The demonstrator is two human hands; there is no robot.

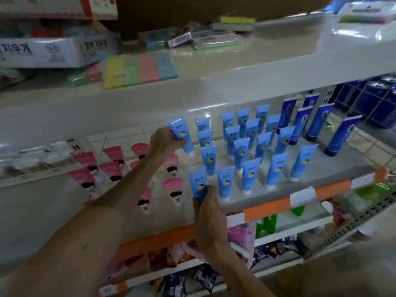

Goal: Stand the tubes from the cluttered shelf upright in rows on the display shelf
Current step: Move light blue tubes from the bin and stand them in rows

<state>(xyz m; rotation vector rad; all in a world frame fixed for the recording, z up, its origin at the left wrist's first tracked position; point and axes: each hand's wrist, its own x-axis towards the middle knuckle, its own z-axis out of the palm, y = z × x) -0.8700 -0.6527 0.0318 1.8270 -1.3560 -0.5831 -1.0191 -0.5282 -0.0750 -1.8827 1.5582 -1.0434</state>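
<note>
I can read "지우개" in black on the white cardboard box (42,52). A small white shelf-edge label (108,291) seems to show "16". Print on the light blue plastic tubes (225,183) is too blurred for me.

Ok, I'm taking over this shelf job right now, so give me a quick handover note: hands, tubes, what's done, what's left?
Left hand grips the raised blue tube, tilted, at the block's back left.
Right hand grips the front blue tube at the front row's left end; its cap is hidden.
Done: standing blue tubes fill rows, caps down, on the display shelf, between pink tubes and dark blue tubes.
Left: stand both held tubes upright. Whether more tubes wait elsewhere cannot be told.
</note>
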